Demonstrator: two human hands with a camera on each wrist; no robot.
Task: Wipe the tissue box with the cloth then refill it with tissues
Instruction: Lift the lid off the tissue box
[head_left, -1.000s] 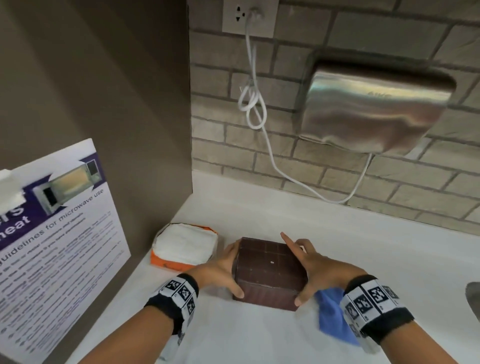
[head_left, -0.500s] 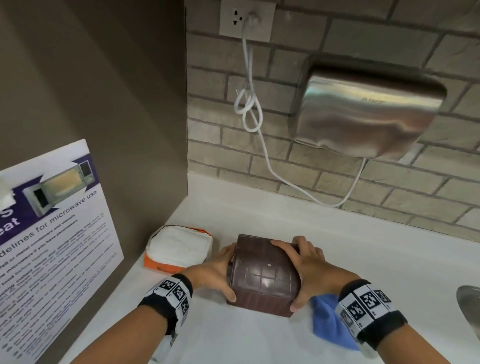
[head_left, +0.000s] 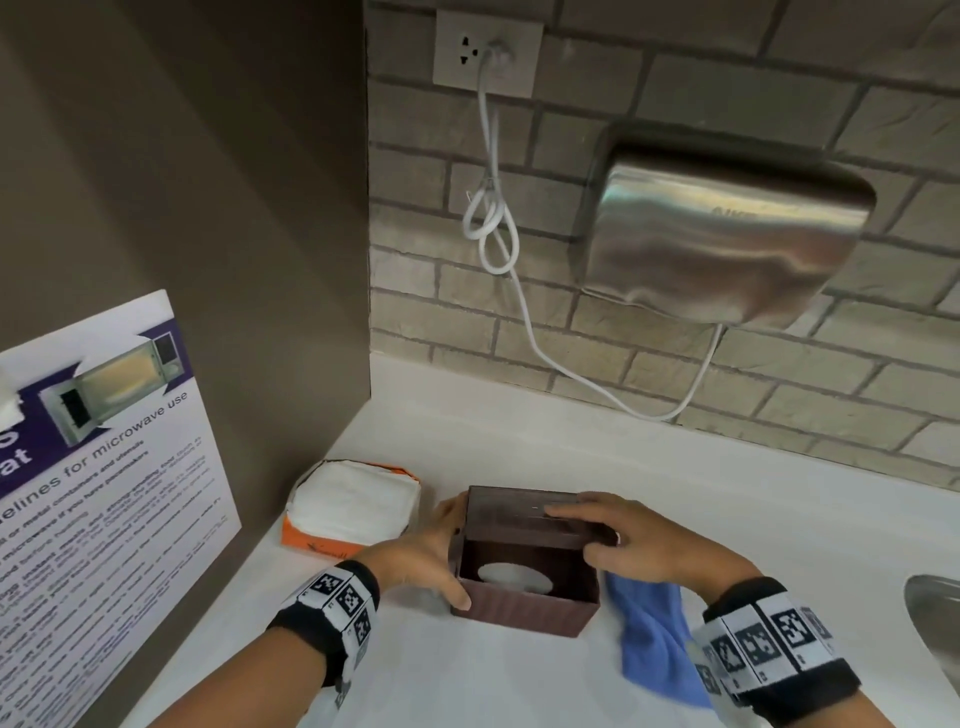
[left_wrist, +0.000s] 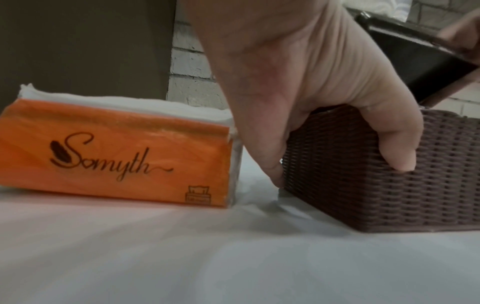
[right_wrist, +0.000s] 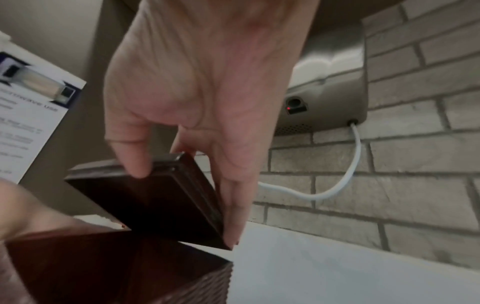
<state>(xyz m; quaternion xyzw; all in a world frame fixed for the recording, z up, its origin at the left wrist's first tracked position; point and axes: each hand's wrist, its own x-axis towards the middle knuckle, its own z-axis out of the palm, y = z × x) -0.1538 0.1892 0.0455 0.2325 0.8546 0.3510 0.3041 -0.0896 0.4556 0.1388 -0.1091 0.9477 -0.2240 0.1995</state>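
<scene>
Box (head_left: 524, 587) upside down on counter (head_left: 519, 686), open. Left hand (head_left: 423, 558) clamped on its left wall. Right hand (head_left: 631, 545) pinching lid (head_left: 524, 514), tilted up. Tissues (head_left: 353, 504) just left, nearer left hand. Cloth (head_left: 654, 639) right.

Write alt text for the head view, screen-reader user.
On a white counter, a person's right hand lifts the dark panel off an upturned brown woven tissue box while the left hand grips its side. An orange tissue pack lies to the left, a blue cloth to the right.
</scene>
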